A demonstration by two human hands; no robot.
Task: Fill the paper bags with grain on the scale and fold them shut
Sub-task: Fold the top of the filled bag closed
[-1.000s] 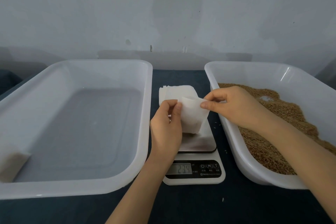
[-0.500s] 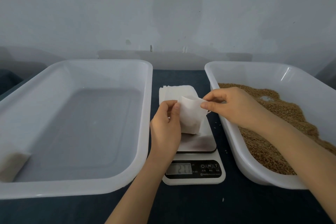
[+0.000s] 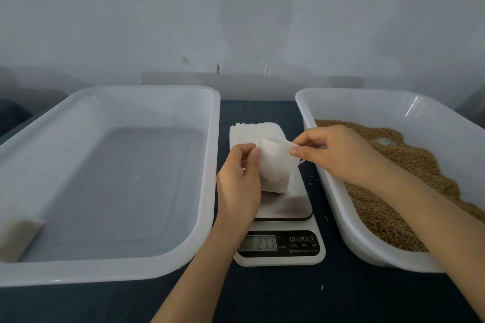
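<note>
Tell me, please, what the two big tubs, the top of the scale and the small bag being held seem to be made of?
Left tub and grain tub: translucent white plastic, glossy, with glare streaks and rounded moulded rims. Scale platform: probably brushed stainless steel, with dull reflections, on a white plastic base. Bag: thin matte white paper or possibly non-woven filter fabric, soft and creasing between left hand and right hand.
</note>
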